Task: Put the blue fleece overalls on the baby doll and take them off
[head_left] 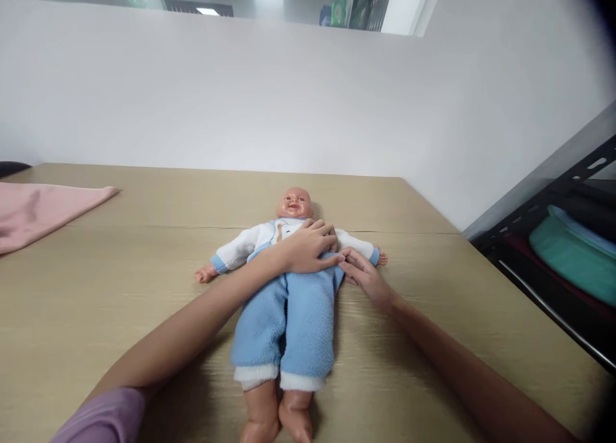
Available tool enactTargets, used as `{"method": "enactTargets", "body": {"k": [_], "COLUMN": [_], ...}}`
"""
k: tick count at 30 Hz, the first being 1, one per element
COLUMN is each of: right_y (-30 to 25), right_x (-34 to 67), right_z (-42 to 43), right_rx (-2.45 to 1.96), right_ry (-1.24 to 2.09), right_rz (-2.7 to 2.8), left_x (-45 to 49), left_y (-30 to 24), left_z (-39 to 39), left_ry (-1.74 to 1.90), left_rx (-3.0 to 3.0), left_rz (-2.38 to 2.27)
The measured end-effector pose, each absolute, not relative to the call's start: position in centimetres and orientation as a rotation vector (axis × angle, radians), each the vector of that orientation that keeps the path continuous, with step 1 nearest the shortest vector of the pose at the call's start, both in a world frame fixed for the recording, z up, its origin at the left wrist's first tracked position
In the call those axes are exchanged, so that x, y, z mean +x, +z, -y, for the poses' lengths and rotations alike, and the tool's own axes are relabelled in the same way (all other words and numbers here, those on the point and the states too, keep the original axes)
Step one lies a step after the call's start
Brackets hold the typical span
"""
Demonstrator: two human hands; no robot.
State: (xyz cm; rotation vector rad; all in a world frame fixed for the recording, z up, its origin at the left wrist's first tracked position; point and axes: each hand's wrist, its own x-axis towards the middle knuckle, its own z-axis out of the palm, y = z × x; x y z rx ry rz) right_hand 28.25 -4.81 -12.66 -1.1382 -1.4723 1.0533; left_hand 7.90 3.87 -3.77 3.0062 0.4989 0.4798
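Feet of the doll (287, 302) are noted nearest; the doll is laid face-up at mid-desk (96, 289), head far. Left hand (308, 247) is rested on its chest, fingers loosely spread. Right hand (364, 275) is placed at its waist, fingers pressed together; whether cloth is pinched cannot be told.

Doll (289, 302): one, on its back. It shows two bare feet (279, 417) and two blue trouser legs (283, 327), each with one white cuff.

Hands at the doll: two, the left hand (308, 247) and the right hand (363, 273), both belonging to one person.

Sleeve (103, 420): one, purple, on the left arm.

Table (120, 289): one.

Pink cloth (38, 208): one, at the far left.

Rack (553, 192): one, black, at the right edge.

Folded fabrics on the rack: two clear, one teal (572, 257), one pale blue (580, 223) over it. Can't tell if there are more.
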Motion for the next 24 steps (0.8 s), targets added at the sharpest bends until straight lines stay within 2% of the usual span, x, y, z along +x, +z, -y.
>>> {"method": "enactTargets", "body": {"k": [3, 5, 8, 11, 17, 24], "right_y": [-12.5, -12.1, -11.3, -11.2, -11.7, -10.0], "right_x": [28.5, 29.0, 30.8, 33.6, 36.7, 33.0], "right_z": [5.0, 5.2, 5.4, 5.0, 4.1, 5.8], "right_rx": [-1.188, -1.265, -1.346, -1.419, -1.436, -1.316], "right_ry": [0.931, 0.665, 0.099, -0.169, -0.11, 0.39], "right_rz": [1.459, 1.598, 1.865, 1.959, 2.028, 1.499], "left_x": [8.2, 8.4, 8.4, 8.3, 9.1, 10.4], "left_y": [-4.3, -4.6, -4.7, -4.5, -3.6, -4.1], "left_z": [-4.2, -4.5, -4.7, -4.8, -4.6, -4.4], "left_ry": [0.42, 0.465, 0.543, 0.643, 0.589, 0.402], "left_rx": [2.905, 2.791, 2.641, 2.635, 2.835, 2.933], "left_rz": [-0.577, -0.666, -0.698, -0.645, -0.692, -0.874]}}
